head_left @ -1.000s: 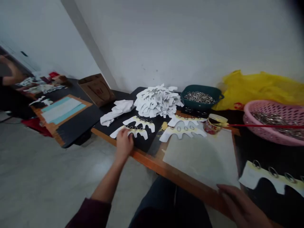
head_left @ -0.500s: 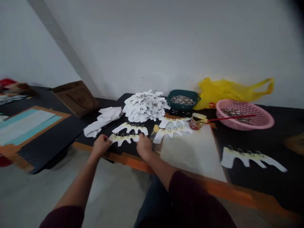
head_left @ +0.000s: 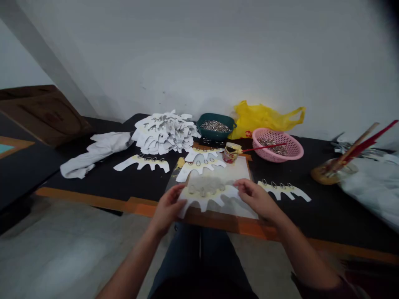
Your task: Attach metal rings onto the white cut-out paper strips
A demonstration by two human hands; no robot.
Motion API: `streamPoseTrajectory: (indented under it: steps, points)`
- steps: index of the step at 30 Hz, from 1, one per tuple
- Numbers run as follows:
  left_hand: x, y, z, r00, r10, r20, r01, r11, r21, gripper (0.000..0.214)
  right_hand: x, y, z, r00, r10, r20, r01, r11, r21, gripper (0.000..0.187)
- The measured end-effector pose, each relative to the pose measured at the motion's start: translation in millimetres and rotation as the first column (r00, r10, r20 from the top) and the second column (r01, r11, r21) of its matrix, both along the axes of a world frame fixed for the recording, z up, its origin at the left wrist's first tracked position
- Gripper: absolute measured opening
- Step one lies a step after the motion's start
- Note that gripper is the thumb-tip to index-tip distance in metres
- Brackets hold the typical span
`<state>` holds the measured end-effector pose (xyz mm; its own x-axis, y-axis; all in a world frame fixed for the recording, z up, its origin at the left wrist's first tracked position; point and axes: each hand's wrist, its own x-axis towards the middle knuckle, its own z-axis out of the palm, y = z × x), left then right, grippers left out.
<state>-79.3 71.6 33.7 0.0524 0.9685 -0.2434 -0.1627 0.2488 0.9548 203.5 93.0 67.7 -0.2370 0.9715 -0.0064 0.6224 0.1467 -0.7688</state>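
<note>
A white scalloped cut-out piece [head_left: 207, 195] with metal rings and yellow glue along its top edge is held over the pale work board [head_left: 237, 170] near the table's front edge. My left hand [head_left: 166, 207] pinches its left end. My right hand [head_left: 255, 197] pinches its right end. Both hands are closed on the piece. It looks a little blurred by motion.
More ringed pieces lie on the black table [head_left: 118, 182]: one at the left [head_left: 141, 162], two behind the board [head_left: 201, 165], one at the right [head_left: 283, 190]. A heap of pieces [head_left: 165, 132], white cloth [head_left: 93, 151], green ring tub [head_left: 216, 125], glue tin [head_left: 230, 153], pink basket [head_left: 277, 144], yellow bag [head_left: 264, 118].
Both hands took the ringed piece from the table's left part and carried it right, onto the pale board in front of me. The camera view swung to the right.
</note>
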Motion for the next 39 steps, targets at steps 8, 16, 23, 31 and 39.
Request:
streamPoseTrajectory:
  steps: [8,16,23,31,39]
  points:
    - [59.3,-3.8,-10.3,0.873,-0.075,-0.482,0.192,0.962,0.197,0.040,-15.7,8.1,-26.5,0.992,0.057,-0.115,-0.045,0.994,0.097,0.019]
    - [51.0,0.6,-3.0,0.882,-0.175,-0.438,0.219,0.974,0.051,0.037,-58.6,26.0,-35.6,0.924,0.020,-0.381,-0.102,0.975,-0.196,0.009]
    - [58.6,10.1,1.3,0.978,-0.123,-0.169,0.099,0.985,-0.140,0.033,-65.8,19.3,-40.9,0.932,0.124,-0.340,-0.149,0.988,-0.048,0.011]
    - [68.1,4.2,-10.4,0.972,0.221,0.077,-0.212,0.971,-0.107,0.036,-71.8,4.7,-39.8,0.963,0.092,-0.255,-0.036,0.975,0.219,0.008]
    - [75.0,-11.6,-1.3,0.953,0.256,0.161,-0.231,0.960,-0.156,0.039,-71.6,-3.6,-29.8,0.983,0.139,-0.116,-0.105,0.960,0.258,0.013]
